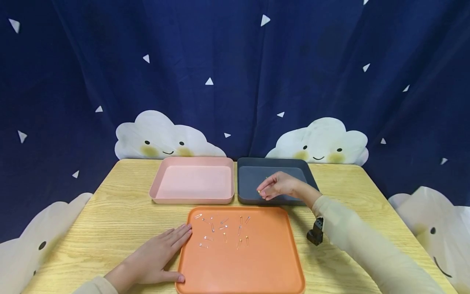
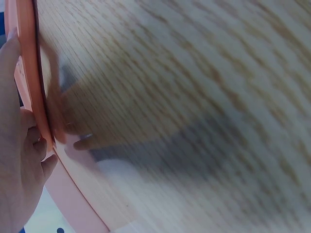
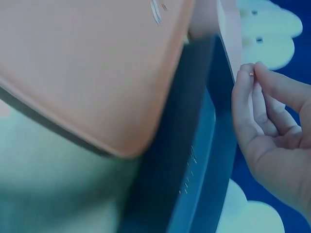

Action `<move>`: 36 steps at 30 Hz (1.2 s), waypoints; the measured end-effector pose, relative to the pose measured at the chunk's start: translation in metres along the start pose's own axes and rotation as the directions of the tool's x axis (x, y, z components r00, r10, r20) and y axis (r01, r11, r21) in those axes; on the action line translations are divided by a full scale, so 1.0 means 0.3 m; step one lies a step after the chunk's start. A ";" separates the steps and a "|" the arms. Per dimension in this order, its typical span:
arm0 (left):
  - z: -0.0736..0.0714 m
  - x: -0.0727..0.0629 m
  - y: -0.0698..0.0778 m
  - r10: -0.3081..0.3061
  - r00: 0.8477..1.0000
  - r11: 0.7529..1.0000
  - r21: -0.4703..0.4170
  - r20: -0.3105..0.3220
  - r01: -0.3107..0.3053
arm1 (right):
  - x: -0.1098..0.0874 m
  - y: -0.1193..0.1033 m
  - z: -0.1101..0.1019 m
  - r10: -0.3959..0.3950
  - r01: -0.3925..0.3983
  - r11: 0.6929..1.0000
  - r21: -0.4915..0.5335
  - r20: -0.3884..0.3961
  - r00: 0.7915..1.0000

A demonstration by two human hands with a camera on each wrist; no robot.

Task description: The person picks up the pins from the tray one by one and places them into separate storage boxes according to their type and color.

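Note:
My right hand (image 1: 280,185) is over the dark blue-grey tray (image 1: 251,177), pinching a small gold safety pin (image 3: 251,74) between thumb and index finger. Most of that pin is hidden by the fingertips. Flat and spread, my left hand (image 1: 156,255) rests along the left rim of the orange tray (image 1: 264,265), its thumb near the front corner. Several silver and gold safety pins (image 1: 225,237) lie scattered on the left and middle of the orange tray. In the right wrist view, several pins (image 3: 193,155) lie inside the dark tray.
A pink tray (image 1: 198,181) stands to the left of the dark one, behind the orange tray. All three trays are on a light wooden table (image 1: 121,196). A navy curtain (image 1: 235,81) with white clouds hangs behind. A black wrist camera (image 1: 315,232) hangs under my right forearm.

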State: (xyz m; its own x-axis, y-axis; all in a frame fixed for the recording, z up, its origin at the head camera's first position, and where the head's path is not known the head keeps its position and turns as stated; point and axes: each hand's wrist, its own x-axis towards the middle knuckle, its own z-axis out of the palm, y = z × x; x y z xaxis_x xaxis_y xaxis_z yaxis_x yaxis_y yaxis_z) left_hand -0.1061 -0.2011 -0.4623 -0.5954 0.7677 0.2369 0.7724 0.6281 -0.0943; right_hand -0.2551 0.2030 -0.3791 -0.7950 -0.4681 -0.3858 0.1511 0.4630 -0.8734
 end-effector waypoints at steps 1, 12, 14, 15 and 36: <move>0.001 -0.002 0.001 -0.002 1.000 1.000 0.001 0.001 0.002 | 0.009 -0.007 -0.015 0.012 -0.012 1.000 -0.012 -0.012 1.000; -0.003 -0.017 0.009 0.030 0.999 0.999 -0.013 -0.016 -0.030 | 0.119 -0.071 -0.119 0.070 -0.079 0.993 -0.091 -0.092 0.993; -0.004 -0.014 0.010 0.026 1.000 1.000 -0.013 -0.003 -0.026 | 0.135 -0.077 -0.129 0.060 -0.074 0.991 -0.111 -0.121 0.991; -0.004 -0.012 0.009 0.023 1.000 1.000 -0.011 0.003 -0.023 | 0.142 -0.079 -0.134 0.052 -0.069 0.989 -0.127 -0.138 0.989; -0.003 0.012 -0.007 0.017 1.000 1.000 -0.015 0.001 -0.017 | 0.254 -0.050 -0.162 0.110 -0.182 0.738 -0.650 -0.151 0.982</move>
State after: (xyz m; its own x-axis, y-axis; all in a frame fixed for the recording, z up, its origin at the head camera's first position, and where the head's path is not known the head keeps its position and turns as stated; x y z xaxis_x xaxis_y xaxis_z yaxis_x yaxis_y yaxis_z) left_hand -0.1098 -0.1998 -0.4605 -0.5822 0.7785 0.2347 0.7857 0.6129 -0.0841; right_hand -0.3463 0.1970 -0.3810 -0.8530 -0.2956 -0.4300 -0.1253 0.9160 -0.3812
